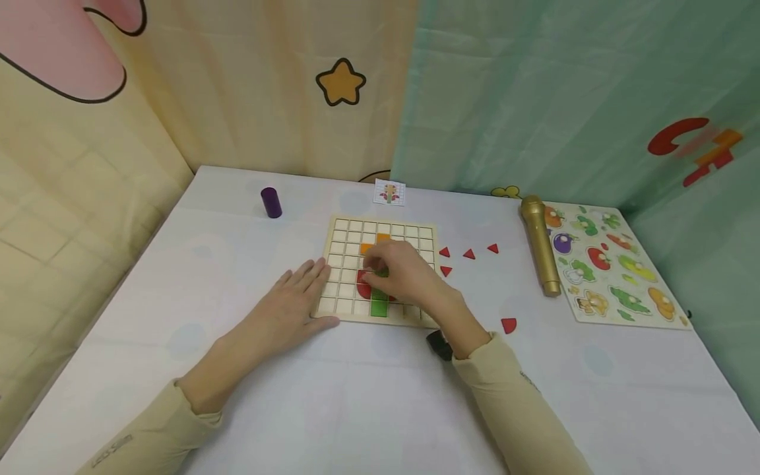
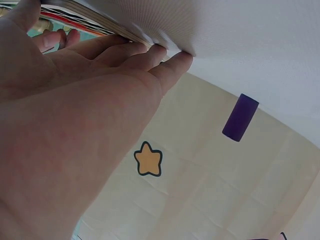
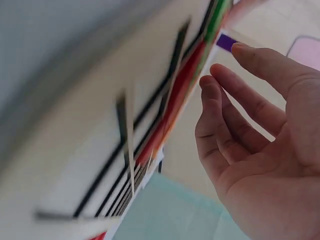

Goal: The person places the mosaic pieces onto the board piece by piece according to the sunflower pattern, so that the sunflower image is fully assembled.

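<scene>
A pale wooden grid board [image 1: 347, 307] lies on the white table, holding orange, red and green pieces in some of its squares. My left hand [image 1: 291, 300] rests flat beside it, fingers straight and fingertips at its left edge; the left wrist view shows those fingers [image 2: 172, 67] along the board's side. Over the middle of the board is my right hand [image 1: 404, 267], partly covering a red piece [image 1: 363, 288] and a green piece [image 1: 379, 308]. In the right wrist view the right hand [image 3: 255, 125] has loosely bent fingers, with a gap to the thumb and nothing between them.
Several small red triangles [image 1: 469, 254] and a red quarter-round piece [image 1: 508, 325] lie right of the board. Behind it is a pattern card [image 1: 389, 192]. A purple cylinder [image 1: 271, 202] stands at back left. At right, a gold microphone [image 1: 541, 247] lies beside a vegetable puzzle board [image 1: 614, 274].
</scene>
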### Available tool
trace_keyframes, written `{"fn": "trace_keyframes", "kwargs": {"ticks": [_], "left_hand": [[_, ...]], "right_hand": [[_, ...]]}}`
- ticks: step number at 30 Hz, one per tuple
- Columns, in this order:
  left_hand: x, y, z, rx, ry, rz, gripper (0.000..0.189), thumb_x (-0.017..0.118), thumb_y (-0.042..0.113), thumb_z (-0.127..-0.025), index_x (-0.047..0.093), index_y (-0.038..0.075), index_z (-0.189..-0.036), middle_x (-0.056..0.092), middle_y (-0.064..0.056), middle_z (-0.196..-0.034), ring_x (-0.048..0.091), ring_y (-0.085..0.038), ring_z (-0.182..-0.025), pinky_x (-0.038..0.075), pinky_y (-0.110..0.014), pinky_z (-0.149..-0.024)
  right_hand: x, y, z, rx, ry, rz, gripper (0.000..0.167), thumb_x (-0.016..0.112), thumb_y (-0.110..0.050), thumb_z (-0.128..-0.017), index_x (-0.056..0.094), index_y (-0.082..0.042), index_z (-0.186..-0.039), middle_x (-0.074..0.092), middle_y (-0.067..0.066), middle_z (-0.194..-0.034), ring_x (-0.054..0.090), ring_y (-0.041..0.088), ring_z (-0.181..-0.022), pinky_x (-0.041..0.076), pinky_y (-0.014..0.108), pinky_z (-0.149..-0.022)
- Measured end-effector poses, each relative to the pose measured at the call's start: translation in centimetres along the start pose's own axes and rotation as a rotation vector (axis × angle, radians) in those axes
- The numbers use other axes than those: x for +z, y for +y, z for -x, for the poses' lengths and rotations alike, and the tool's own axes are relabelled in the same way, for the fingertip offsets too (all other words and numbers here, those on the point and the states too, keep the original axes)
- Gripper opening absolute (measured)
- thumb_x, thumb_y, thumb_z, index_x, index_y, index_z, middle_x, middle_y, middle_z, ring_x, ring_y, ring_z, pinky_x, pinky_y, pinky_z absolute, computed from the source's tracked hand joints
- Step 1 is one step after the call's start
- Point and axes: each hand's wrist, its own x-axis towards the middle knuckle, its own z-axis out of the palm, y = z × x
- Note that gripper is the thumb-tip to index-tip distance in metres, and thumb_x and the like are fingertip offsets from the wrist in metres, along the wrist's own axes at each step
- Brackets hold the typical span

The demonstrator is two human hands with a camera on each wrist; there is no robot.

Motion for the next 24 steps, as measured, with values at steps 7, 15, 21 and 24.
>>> {"fn": "trace_keyframes", "kwargs": {"ticks": [7,15,21,24], "left_hand": [[0.0,0.0,-0.2,-0.031,-0.032,0.009,0.096,0.065,0.055,-0.101,0.023,-0.002,-0.165,0.02,-0.019,-0.175,0.019,-0.041,-0.162,0.021,-0.062,-0.129],[0.1,0.2,-0.3,-0.036,-0.043,0.011,0.097,0.065,0.055,-0.1,0.022,-0.002,-0.166,0.019,-0.019,-0.175,0.018,-0.041,-0.162,0.02,-0.062,-0.129],[0.0,0.2,-0.3,-0.042,-0.045,0.001,0.097,0.065,0.056,-0.1,0.021,-0.002,-0.166,0.018,-0.018,-0.175,0.017,-0.041,-0.162,0.02,-0.062,-0.129],[-0.1,0.1,-0.2,-0.039,-0.041,-0.001,0.097,0.065,0.055,-0.101,0.022,-0.002,-0.166,0.019,-0.019,-0.175,0.018,-0.041,-0.162,0.02,-0.062,-0.129]], "right_hand": [[-3.7,2.9,1.0,0.118,0.08,-0.039,0.016,0.076,-0.019,-0.098,0.077,-0.009,-0.111,0.074,0.004,-0.105,0.065,0.022,-0.096,0.057,0.037,-0.083],[-6.8,5.6,3.7,0.202,0.101,-0.034,0.018,0.075,-0.02,-0.099,0.076,-0.007,-0.112,0.075,0.008,-0.109,0.069,0.026,-0.099,0.062,0.044,-0.087],[-7.4,7.5,6.9,0.215,0.064,0.039,0.02,0.077,-0.021,-0.098,0.077,-0.006,-0.112,0.076,0.007,-0.105,0.069,0.025,-0.099,0.061,0.044,-0.087],[-7.8,8.3,8.8,0.243,0.054,0.052,0.022,0.077,-0.02,-0.097,0.077,-0.006,-0.114,0.075,0.009,-0.109,0.068,0.027,-0.101,0.061,0.047,-0.089]]}}
